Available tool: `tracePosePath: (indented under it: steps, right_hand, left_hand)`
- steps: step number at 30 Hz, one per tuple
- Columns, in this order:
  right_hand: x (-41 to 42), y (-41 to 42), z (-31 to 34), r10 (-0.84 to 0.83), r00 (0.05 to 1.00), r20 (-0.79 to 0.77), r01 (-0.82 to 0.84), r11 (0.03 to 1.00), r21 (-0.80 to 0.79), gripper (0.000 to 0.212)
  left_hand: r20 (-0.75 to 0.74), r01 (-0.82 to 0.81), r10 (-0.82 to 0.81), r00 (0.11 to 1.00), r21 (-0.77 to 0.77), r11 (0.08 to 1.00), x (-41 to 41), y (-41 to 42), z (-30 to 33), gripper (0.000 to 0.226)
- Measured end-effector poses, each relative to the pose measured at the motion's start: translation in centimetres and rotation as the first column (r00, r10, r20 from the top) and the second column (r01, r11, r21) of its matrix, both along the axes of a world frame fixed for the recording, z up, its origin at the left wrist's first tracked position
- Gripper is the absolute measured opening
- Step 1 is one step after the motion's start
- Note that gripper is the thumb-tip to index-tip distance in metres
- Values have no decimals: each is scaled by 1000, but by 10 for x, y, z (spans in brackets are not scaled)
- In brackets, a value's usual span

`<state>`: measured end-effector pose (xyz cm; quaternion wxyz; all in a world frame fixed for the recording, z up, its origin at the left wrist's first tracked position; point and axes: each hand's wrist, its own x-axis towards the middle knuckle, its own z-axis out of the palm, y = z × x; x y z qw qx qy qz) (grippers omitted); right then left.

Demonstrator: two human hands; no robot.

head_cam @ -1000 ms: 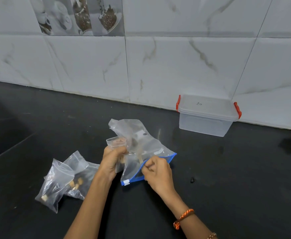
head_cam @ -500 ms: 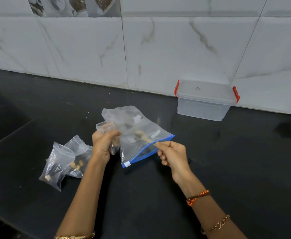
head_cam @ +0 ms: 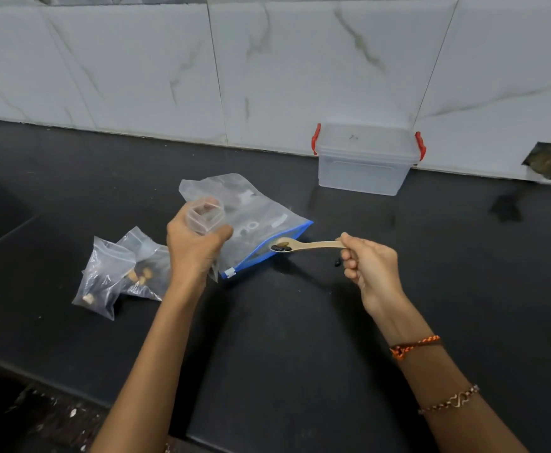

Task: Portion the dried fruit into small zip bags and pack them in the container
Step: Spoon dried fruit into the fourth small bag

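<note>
Dried fruit (head_cam: 281, 247): a few dark pieces and a lighter one, riding in the bowl of a wooden spoon (head_cam: 306, 246), just outside the blue zip edge of the big bag; more of it visible inside that bag.
Big stock bag (head_cam: 254, 223): clear, blue zip strip, lying tilted on the dark counter (head_cam: 300, 354), mouth toward the spoon, partly behind the left hand.
Small zip bag in hand (head_cam: 204, 214): mouth propped open, facing up; something reddish-brown inside, amount hard to tell.
Left hand (head_cam: 195, 246): fingers and thumb curled round the small open bag, holding it upright.
Right hand (head_cam: 369, 266): fingers curled, pinching the end of the spoon handle, bowl pointing left toward the small bag.
Filled small bags (head_cam: 120, 273): two, lying side by side on the counter left of the left hand, tan and dark pieces inside; whether zipped shut cannot be told.
Stray piece (head_cam: 337, 263): one dark bit on the counter, just below the right hand's fingers.
Container (head_cam: 364, 165): clear box, red latches, lid on, against the tiled wall, well apart from the bags.
Done, by the look of it: two portions bagged.
In hand: a third portion, spoonful not yet tipped in.
Left, judged: tip, seal, further portions while stock remains, open the container, pack all bags inside.
</note>
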<state>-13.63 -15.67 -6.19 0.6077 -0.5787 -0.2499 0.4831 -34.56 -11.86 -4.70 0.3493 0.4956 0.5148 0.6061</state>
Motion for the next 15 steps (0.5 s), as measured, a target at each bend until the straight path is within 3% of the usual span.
tracePosePath:
  steps: [5, 11, 15]
  right_hand:
    - [13, -9, 9, -61, 997, -42, 62, 998, 31, 13]
    - [25, -23, 37, -49, 992, -119, 66, 987, 145, 17]
    - [25, -32, 65, -1, 998, -61, 15, 971, 237, 18]
  left_hand:
    - [-4, 126, -126, 992, -7, 992, 14, -18, -5, 35]
    - [-120, 190, -193, 974, -39, 981, 28, -29, -14, 35]
    - [-192, 225, -232, 954, -55, 973, 36, -33, -14, 36]
